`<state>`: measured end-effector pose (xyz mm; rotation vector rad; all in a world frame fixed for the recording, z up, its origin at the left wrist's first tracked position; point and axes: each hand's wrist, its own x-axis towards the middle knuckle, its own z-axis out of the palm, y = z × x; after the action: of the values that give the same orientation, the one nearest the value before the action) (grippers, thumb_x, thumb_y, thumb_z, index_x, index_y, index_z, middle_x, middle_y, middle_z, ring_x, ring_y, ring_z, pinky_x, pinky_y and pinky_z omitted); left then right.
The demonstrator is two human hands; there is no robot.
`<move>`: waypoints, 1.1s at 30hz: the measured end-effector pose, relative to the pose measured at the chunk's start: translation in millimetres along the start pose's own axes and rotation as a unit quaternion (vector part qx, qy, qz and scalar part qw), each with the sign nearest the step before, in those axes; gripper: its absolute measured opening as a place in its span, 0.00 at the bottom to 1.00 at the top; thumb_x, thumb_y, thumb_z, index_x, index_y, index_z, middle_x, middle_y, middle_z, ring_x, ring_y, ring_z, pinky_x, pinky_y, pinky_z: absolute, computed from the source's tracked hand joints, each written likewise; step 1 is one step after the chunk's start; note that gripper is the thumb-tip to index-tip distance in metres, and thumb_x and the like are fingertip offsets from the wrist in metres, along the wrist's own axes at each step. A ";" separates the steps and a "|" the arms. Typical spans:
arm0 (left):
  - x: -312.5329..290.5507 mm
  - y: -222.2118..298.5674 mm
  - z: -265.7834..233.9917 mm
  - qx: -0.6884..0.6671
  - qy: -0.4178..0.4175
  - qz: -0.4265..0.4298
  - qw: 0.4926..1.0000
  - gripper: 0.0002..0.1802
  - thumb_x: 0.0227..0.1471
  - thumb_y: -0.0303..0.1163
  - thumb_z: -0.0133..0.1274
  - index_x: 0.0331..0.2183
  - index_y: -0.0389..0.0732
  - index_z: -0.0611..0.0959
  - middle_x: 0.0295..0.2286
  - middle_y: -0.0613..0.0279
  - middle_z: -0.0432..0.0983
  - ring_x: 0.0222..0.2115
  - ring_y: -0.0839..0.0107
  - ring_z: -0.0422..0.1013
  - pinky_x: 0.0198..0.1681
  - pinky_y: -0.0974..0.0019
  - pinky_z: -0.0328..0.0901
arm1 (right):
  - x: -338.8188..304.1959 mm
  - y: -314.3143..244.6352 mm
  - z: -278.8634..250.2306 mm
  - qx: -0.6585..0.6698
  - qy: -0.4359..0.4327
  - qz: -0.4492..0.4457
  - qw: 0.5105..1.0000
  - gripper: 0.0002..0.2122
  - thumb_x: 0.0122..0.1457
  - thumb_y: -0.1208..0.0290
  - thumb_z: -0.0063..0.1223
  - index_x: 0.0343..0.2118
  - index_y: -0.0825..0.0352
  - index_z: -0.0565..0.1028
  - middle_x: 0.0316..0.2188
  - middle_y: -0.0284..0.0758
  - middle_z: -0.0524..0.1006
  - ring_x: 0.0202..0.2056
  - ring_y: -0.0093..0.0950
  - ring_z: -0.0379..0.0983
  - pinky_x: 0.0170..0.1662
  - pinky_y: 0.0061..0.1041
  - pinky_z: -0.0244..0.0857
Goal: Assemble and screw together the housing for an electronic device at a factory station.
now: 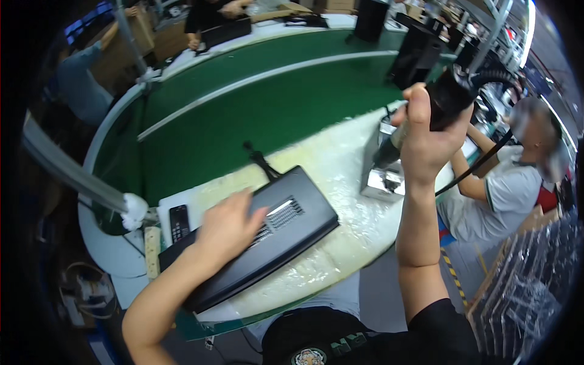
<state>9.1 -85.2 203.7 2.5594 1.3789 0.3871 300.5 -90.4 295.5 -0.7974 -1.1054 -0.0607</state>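
A long black box-shaped device (pixel 298 213) with a vent grille lies at a slant on the clear-wrapped pale work surface. My left hand (pixel 228 225) lies flat on its top beside the grille, thumb apart, slightly blurred. Out of the device's far edge comes a bundled black cable (pixel 261 161). My right hand (pixel 426 137) is raised to the right, closed round a dark cylindrical electric screwdriver (pixel 450 97). A dark hose runs from its upper end. Below that hand stands a small silver metal box (pixel 383 182), partly hidden behind the screwdriver's lower part.
Left of the device lie a black remote control (pixel 179 222) and a power strip (pixel 152 252). Beyond runs a green conveyor belt (pixel 243 109) with a pale rail. Tall black speakers (pixel 417 55) stand at the far right. A co-worker (pixel 508 182) sits on my right; others work across the belt.
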 end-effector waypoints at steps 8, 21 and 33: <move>-43.6 -23.8 -22.9 -0.009 0.030 -0.014 0.999 0.18 0.53 0.36 0.53 0.41 0.31 0.77 0.33 0.42 0.77 0.34 0.44 0.74 0.39 0.51 0.68 | -37.2 80.9 -116.0 -0.210 0.074 0.018 0.975 0.14 0.59 0.76 0.53 0.43 0.70 0.62 0.25 0.34 0.73 0.20 0.19 0.71 0.23 0.16 0.65; -51.9 -42.0 -21.0 -0.018 0.025 -0.023 0.999 0.22 0.53 0.42 0.52 0.40 0.31 0.78 0.31 0.45 0.77 0.32 0.48 0.74 0.37 0.53 0.70 | -17.7 -60.0 4.5 0.233 -0.188 0.078 0.951 0.23 0.66 0.67 0.41 0.60 0.73 0.53 0.33 0.42 0.72 0.18 0.25 0.70 0.21 0.20 0.68; -51.3 -45.0 -21.1 -0.026 0.014 -0.031 0.999 0.21 0.55 0.44 0.51 0.37 0.32 0.78 0.30 0.46 0.77 0.32 0.50 0.75 0.39 0.54 0.69 | -73.1 -87.9 183.2 0.284 -0.215 0.056 0.933 0.23 0.61 0.77 0.49 0.58 0.73 0.57 0.32 0.43 0.76 0.19 0.24 0.70 0.25 0.21 0.66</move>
<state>-60.1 -102.7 203.2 2.4720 1.4338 0.4447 87.3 -68.6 321.6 -0.3486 -1.3930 0.5340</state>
